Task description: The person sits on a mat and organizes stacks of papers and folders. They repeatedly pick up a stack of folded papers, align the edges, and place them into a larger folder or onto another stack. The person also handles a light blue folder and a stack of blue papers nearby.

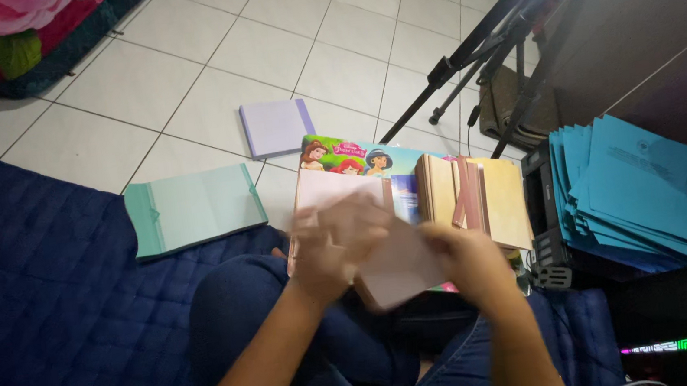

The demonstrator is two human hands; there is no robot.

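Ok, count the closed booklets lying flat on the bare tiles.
2: a green booklet at the blue mat's edge, and a lilac booklet farther out. Others may hide behind the hands.

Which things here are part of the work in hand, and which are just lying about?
In hand:
- left hand and right hand, both on a pale pink sheet, blurred
- stack of pale booklets just beyond the hands

Lying about:
- green folder
- lilac notebook
- pile of blue papers
- tripod
- blue quilt
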